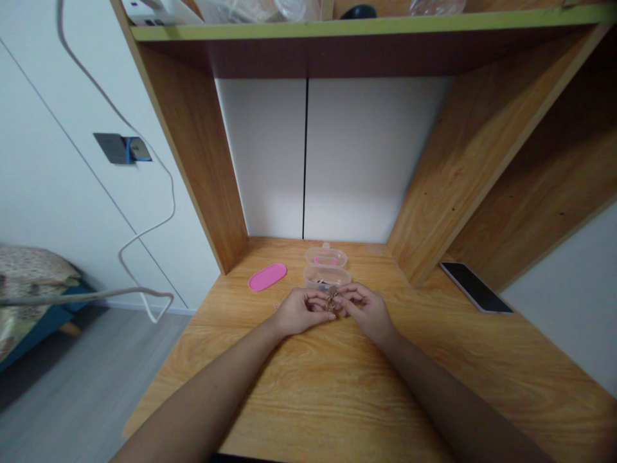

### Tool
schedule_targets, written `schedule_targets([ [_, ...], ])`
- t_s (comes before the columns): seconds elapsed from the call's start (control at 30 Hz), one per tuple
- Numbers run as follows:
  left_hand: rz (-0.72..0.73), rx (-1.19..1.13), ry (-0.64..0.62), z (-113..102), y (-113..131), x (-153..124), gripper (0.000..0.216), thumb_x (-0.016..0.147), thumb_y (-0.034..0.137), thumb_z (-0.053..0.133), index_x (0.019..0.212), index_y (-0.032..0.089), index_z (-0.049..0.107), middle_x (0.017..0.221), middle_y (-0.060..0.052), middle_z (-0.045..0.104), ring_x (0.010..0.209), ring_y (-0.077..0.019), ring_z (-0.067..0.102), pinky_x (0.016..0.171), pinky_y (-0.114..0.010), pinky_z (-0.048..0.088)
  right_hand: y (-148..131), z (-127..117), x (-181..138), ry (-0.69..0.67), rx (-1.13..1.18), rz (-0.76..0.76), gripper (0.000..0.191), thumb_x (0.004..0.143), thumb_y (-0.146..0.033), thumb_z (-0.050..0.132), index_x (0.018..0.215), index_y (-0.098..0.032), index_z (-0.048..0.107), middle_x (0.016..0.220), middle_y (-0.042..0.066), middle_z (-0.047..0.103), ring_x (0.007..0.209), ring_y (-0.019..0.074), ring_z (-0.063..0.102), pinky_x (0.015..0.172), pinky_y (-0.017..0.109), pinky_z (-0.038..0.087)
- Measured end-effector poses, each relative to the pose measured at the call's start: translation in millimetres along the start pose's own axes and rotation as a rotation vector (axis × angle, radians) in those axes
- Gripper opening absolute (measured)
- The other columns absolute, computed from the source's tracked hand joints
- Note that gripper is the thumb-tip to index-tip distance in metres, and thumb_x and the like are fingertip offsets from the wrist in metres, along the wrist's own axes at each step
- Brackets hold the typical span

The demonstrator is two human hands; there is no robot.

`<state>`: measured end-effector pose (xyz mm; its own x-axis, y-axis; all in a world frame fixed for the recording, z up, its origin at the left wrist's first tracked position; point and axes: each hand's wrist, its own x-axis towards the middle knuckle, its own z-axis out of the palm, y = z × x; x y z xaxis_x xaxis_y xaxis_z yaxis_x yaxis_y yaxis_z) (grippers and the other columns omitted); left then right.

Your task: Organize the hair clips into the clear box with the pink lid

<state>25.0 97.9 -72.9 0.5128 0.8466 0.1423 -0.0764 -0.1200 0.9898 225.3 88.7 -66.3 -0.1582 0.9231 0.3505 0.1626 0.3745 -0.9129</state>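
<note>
My left hand and my right hand meet over the wooden desk. Pinched between the fingertips of both is a small brownish-gold item with loops or prongs, too small to identify. Just behind the hands stands a clear plastic case, its hinged lid tipped back and showing pink bits. A few small dark pieces lie inside the case, partly hidden by the fingers. To the left, a pink oval tray or insert rests flat on the desk.
A phone lies at the right beside the upright panel. Overhead runs a shelf with bags and other items. A white cable hangs at the left, in front of a wall socket. The desk extends toward me.
</note>
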Motion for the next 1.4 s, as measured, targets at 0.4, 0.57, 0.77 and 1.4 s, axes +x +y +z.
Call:
schedule_targets([
  [0.4, 0.012, -0.006, 0.096, 2.2, 5.0, 1.5, 0.05, 0.069, 0.043, 0.086, 0.101, 0.007, 0.072, 0.088, -0.012, 0.076, 0.06, -0.0075, 0.061, 0.058, -0.018, 0.045, -0.6, -1.1, 0.7, -0.007, -0.07, -0.04, 0.034, 0.085, -0.046, 0.07, 0.103, -0.017, 0.067, 0.066, 0.002, 0.071, 0.054, 0.0147, 0.062, 0.053, 0.027, 0.052],
  [0.57, 0.049, 0.004, 0.096, 2.6, 6.4, 1.4, 0.05, 0.071, 0.045, 0.084, 0.102, 0.008, 0.072, 0.091, -0.011, 0.074, 0.057, -0.0057, 0.055, 0.056, -0.018, 0.042, 0.5, -2.2, 1.0, -0.038, -0.109, -0.033, 0.032, 0.087, -0.044, 0.068, 0.104, -0.017, 0.07, 0.068, 0.003, 0.072, 0.056, 0.0152, 0.064, 0.055, 0.028, 0.054],
  [0.77, 0.059, 0.067, 0.089, 0.8, 7.1, 0.5, 0.053, 0.075, 0.048, 0.081, 0.109, 0.008, 0.072, 0.086, -0.01, 0.075, 0.057, -0.0081, 0.057, 0.056, -0.02, 0.043, -1.2, -2.1, 0.6, -0.018, -0.091, -0.015, 0.033, 0.09, -0.049, 0.064, 0.098, -0.018, 0.07, 0.067, 0.003, 0.072, 0.055, 0.0154, 0.064, 0.054, 0.027, 0.054],
  [1.4, 0.288, 0.86, 0.035, -5.3, 23.2, -11.8, 0.026, 0.097, 0.04, 0.051, 0.089, 0.018, 0.063, 0.072, -0.004, 0.063, 0.064, -0.0165, 0.055, 0.06, -0.026, 0.037, -1.1, -1.6, -1.7, -0.124, 0.062, 0.034, 0.03, 0.095, -0.049, 0.059, 0.093, -0.02, 0.059, 0.065, -0.001, 0.067, 0.056, 0.012, 0.06, 0.056, 0.025, 0.05],
])
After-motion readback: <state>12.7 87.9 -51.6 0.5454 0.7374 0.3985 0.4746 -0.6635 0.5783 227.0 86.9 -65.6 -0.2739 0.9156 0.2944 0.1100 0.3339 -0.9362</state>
